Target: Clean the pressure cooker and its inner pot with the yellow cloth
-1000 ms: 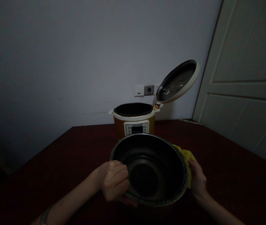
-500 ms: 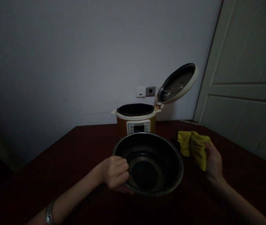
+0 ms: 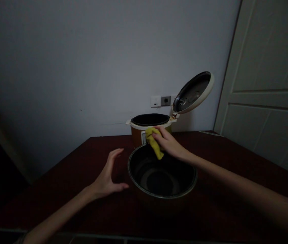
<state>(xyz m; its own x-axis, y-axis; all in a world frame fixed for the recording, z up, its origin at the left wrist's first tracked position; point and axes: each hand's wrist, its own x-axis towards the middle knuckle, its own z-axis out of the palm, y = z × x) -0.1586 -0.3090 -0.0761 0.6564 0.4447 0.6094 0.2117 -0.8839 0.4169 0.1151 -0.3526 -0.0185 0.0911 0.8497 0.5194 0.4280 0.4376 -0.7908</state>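
A dark metal inner pot (image 3: 162,188) stands on the dark red table (image 3: 235,176) in front of me. My right hand (image 3: 169,144) reaches over the pot's far rim, closed on a yellow cloth (image 3: 154,141) held against the front of the rice cooker (image 3: 149,127). My left hand (image 3: 108,178) hovers just left of the pot, fingers stretched and apart, holding nothing and touching nothing. The cooker is orange and white, its lid (image 3: 193,92) hinged up to the right, its cavity dark.
The table runs to a pale wall with two sockets (image 3: 160,100) behind the cooker. A white panelled door (image 3: 268,101) stands at the right. The room is dim, and the left side falls into shadow.
My left hand let go of the pot's rim and opened beside it. My right hand carried the yellow cloth from the pot's right side to the cooker's front. The pot now rests on the table.
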